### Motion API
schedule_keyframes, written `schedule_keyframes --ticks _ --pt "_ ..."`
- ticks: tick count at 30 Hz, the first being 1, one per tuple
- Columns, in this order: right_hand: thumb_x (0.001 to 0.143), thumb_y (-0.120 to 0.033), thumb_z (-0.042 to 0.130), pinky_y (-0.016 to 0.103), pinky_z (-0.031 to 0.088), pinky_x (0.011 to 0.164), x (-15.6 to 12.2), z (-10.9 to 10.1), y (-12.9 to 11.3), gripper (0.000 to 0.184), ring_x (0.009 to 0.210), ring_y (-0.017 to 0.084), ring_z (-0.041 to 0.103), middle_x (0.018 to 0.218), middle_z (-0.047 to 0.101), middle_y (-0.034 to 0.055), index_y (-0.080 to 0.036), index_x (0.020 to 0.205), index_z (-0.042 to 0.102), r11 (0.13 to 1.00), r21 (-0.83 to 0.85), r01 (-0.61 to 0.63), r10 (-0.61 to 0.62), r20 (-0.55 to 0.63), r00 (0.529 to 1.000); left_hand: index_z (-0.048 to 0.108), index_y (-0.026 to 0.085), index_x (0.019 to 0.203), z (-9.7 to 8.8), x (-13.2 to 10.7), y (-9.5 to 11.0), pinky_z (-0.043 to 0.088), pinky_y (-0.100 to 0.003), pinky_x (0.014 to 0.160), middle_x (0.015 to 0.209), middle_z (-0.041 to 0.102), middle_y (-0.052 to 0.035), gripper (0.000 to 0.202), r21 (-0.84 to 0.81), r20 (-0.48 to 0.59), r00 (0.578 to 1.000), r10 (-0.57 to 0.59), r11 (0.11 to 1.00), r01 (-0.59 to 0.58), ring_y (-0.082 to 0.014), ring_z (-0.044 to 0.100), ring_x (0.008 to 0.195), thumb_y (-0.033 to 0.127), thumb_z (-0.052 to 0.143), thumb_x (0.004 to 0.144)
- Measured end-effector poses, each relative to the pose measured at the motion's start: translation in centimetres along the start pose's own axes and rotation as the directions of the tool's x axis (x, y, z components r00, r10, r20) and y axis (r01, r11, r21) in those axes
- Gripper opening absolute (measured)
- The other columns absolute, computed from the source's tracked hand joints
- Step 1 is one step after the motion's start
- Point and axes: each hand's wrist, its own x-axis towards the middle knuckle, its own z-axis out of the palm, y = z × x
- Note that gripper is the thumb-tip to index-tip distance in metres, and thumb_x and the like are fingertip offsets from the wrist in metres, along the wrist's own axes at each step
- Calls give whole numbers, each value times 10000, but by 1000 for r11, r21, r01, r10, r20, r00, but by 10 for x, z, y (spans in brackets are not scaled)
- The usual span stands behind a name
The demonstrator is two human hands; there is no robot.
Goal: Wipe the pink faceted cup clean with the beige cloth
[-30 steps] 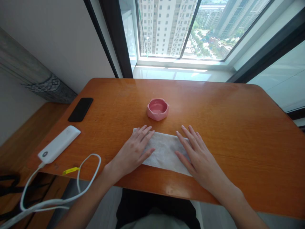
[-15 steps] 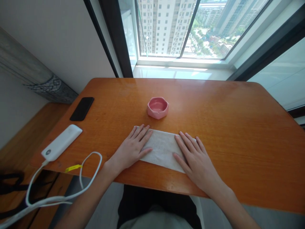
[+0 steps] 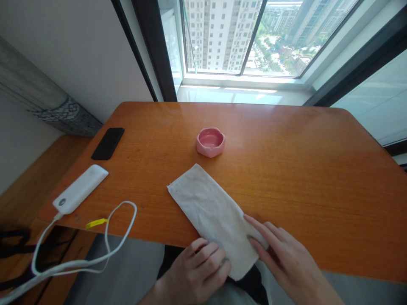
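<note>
A folded white cloth (image 3: 206, 203) lies slantwise on the wooden table, its near end sticking out past the front edge. My left hand (image 3: 203, 269) is at the cloth's lower left edge, fingers curled and closed on it; the fingertips are partly hidden. On the opposite side, my right hand (image 3: 282, 252) pinches the right edge between thumb and fingers, and the cloth puckers there. A pink faceted bowl (image 3: 210, 143), like an ashtray, stands upright beyond the cloth, apart from both hands.
On the left of the table (image 3: 318, 169) lie a black phone (image 3: 108, 144) and a white power bank (image 3: 81, 188). A white cable (image 3: 122, 241) with a yellow tag (image 3: 97, 223) loops over the front left edge. Behind the table is a window (image 3: 241, 38).
The cloth has turned from lying crosswise to a slant and come toward me. Both hands, flat on it before, have moved nearer and closed on its edges. The bowl stays put.
</note>
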Motion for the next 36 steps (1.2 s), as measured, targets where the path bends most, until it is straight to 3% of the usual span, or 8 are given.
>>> schedule_keyframes --ticks 7,12,15,18,24,29,32,36 --pt "1092 -148 481 260 701 938 -4 -24 8 595 1134 175 820 1329 819 51 -371 1632 596 978 159 135 -151 93 984 762 166 1036 -1 0 9 569 -357 953 960 803 -39 130 -88 -139 983 -120 990 109 -183 750 935 118 641 1042" --pt "1045 -191 631 337 672 1088 3 -16 20 438 1391 244 737 1525 737 85 -341 1437 756 980 95 174 -176 18 984 665 184 1096 -10 7 12 602 -278 756 907 746 -49 138 -385 -175 871 -459 846 369 -158 712 817 102 603 1004" --pt "1058 -247 688 282 642 1098 24 -16 14 239 1312 209 768 1406 787 61 -330 1240 818 958 236 163 -155 -53 987 659 225 1101 -21 12 8 595 -234 731 938 734 -17 124 -472 -127 768 -628 719 510 -133 718 820 128 641 1027" --pt "1083 -264 674 215 647 944 56 -21 1 144 1072 160 815 1197 834 35 -295 1125 808 895 424 136 -109 -88 990 661 249 1030 -33 18 -3 558 -253 763 906 714 18 90 -408 -162 718 -677 709 576 -136 679 825 162 649 1049" --pt "1118 -457 623 247 473 601 135 -4 -16 305 634 121 605 728 683 -38 -229 987 778 851 513 -111 37 152 988 641 244 983 -46 34 -48 468 -318 864 926 704 38 99 -97 -274 650 -709 693 715 -160 659 873 239 663 1080" --pt "1116 -423 610 277 382 605 183 35 -16 274 587 126 582 680 683 -41 -233 1072 804 970 233 -67 34 143 989 612 232 920 -43 31 -82 424 -393 878 869 697 11 231 193 -288 660 -694 633 750 -226 652 842 357 647 1111" --pt "1136 -381 587 299 436 648 189 52 -19 274 733 181 754 924 858 18 -256 1263 795 1000 22 -10 7 100 995 610 234 905 -39 23 -93 430 -421 883 883 703 -12 270 272 -238 643 -727 586 763 -259 653 856 399 634 1117" --pt "1156 -322 536 345 580 718 181 54 -25 381 1010 261 818 1195 864 94 -225 1478 713 985 -146 89 -93 -19 995 654 210 1110 -37 22 -94 487 -450 936 1057 728 -72 208 265 -257 598 -759 540 799 -302 695 999 417 662 1092"
